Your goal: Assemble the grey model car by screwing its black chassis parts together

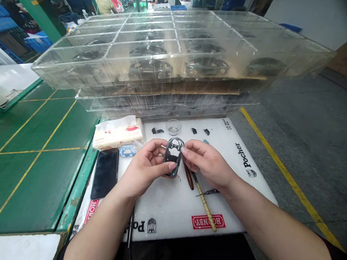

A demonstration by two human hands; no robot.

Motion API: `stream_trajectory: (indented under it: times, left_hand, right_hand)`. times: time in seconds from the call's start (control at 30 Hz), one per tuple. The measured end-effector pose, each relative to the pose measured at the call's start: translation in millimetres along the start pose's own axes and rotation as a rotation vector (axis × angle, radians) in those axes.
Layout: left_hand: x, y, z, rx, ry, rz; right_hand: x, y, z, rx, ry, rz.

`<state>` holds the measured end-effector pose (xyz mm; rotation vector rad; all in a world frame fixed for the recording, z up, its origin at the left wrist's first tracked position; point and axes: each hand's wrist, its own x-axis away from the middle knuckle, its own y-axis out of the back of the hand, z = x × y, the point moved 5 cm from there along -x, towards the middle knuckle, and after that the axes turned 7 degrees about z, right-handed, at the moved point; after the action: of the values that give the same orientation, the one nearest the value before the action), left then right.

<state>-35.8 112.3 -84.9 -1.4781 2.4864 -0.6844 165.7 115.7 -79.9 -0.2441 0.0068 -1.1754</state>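
A green table (35, 157) marked with thin yellow lines runs along the left, and a grey concrete floor (292, 132) with a yellow stripe lies to the right. Far beyond, a co-worker in a yellow shirt (103, 4) sits among blue crates.

A stack of transparent plastic trays (178, 41) fills the upper middle of the view. Their grid of compartments holds dark round parts (207, 66). In front of the stack lies a white cutting mat (180, 227) printed with red Hornby and black Pocher logos.

A black smartphone (105, 173) lies at the mat's left edge, just below a packet of tissues (118, 133). A small glass cup (173, 127) stands near the mat's far edge, between small black pieces (193, 131). Just below the hands, a brown-handled tool (188, 176), a tool with a twisted yellow handle (205, 205) and a small metal blade (208, 192) lie on the mat.

The hands hold a glossy black oval piece (173, 155) above the middle of the mat, with pale patches showing through it. The left hand (145, 167) curls around its lower left edge, and the thumb and fingers grip it. The right hand (206, 162) pinches its right edge between fingertips and thumb. Neither hand touches the tools.
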Motion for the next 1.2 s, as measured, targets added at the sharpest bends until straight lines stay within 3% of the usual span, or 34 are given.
stream_trajectory:
  times: [0.47,1.2]
  left_hand:
    - [0.3,0.9,-1.7,-0.033,-0.035,-0.028]
    - [0.4,-3.8,-1.6,0.058,0.027,-0.019]
  right_hand:
    - [1.5,-2.9,-5.2,-0.046,-0.056,0.124]
    - [2.6,-5.6,-5.3,-0.085,-0.05,0.107]
